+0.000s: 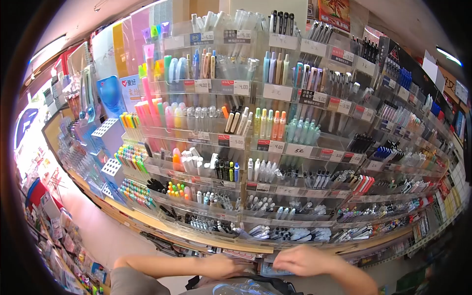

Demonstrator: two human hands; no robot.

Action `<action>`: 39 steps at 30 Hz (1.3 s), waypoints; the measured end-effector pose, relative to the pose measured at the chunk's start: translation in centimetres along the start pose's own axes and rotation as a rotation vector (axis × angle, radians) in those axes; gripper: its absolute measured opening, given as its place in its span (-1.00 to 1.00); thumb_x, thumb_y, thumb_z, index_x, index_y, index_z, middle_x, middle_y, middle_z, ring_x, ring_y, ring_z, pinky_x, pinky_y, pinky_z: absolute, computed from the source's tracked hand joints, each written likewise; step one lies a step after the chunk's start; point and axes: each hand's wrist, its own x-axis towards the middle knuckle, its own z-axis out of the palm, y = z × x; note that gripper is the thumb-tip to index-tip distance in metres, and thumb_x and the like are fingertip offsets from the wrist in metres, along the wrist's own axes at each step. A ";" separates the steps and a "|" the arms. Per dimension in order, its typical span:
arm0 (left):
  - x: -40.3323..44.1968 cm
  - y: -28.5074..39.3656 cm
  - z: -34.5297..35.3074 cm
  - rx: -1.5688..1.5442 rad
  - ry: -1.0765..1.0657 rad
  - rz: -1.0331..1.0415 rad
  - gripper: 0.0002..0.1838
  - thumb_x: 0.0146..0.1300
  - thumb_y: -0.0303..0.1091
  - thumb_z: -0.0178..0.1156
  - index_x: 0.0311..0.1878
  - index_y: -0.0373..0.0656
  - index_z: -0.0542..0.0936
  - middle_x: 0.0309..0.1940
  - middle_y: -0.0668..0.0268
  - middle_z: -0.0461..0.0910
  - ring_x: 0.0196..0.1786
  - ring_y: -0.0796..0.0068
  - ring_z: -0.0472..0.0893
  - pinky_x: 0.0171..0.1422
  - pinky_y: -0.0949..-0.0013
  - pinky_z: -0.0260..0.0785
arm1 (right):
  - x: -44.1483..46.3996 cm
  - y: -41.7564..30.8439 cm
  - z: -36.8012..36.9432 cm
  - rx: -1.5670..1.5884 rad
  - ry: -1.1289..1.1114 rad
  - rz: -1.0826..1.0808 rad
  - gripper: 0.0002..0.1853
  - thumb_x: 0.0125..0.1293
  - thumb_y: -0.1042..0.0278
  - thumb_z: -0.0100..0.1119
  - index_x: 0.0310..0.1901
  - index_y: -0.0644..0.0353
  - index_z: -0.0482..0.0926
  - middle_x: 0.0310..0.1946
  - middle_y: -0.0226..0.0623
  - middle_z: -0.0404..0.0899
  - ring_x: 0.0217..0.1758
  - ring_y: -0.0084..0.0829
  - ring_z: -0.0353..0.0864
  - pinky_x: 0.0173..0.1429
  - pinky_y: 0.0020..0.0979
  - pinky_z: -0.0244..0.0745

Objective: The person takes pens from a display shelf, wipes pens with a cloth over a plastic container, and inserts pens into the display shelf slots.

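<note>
At the bottom of the head view my left hand (pixel 220 265) is held close to my body, its back toward me and its fingers curled. Whatever those fingers hold, if anything, is hidden. My right hand (pixel 302 260) is raised slightly above waist height, fingers bent downward and together; I cannot make out anything in them. A light-blue flat item (pixel 269 269) shows just left of and below the right hand. Between the hands lies a dark strap or bag edge (pixel 285 284) over my grey shirt. Both hands are below the front ledge (pixel 236 244) of a pen display.
Clear tiered racks (pixel 290 150) of pens, highlighters and markers rise in front, with price tags along their edges. White punched pen holders (pixel 105 128) stand at the left. A wire grid (pixel 445 211) is at the right. Packaged goods (pixel 64 236) hang at lower left, beside pale floor.
</note>
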 end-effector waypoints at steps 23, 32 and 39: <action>-1.9 -15.5 40.4 -0.528 -0.168 -0.989 -0.32 0.01 0.20 0.09 0.24 0.25 0.30 0.39 0.35 -0.09 0.41 -0.06 -0.24 0.22 -0.46 -0.22 | -16.7 30.8 23.0 0.937 -0.080 1.483 -0.51 0.28 0.01 -0.03 0.07 0.25 0.39 -0.01 -0.24 0.49 0.02 -0.34 0.49 0.08 -0.33 0.41; 0.8 -18.3 45.1 -0.340 0.219 -0.997 -0.57 -0.11 -0.08 0.19 -0.08 0.10 0.58 0.24 0.30 0.21 0.39 0.04 -0.10 0.24 -0.40 -0.20 | -19.0 32.1 21.9 1.400 0.552 1.092 -0.48 0.22 0.24 0.03 0.18 0.29 0.25 0.12 -0.11 0.37 0.15 -0.19 0.39 0.20 -0.17 0.31; -1.5 -14.3 46.1 -0.146 0.570 -0.900 -0.64 -0.15 -0.21 0.20 -0.18 -0.03 0.59 0.18 0.23 0.27 0.35 -0.04 -0.03 0.27 -0.32 -0.24 | -16.8 31.2 22.0 1.275 0.671 0.806 -0.41 0.31 -0.03 -0.16 0.12 0.39 0.24 0.12 0.06 0.30 0.19 -0.02 0.31 0.27 -0.05 0.22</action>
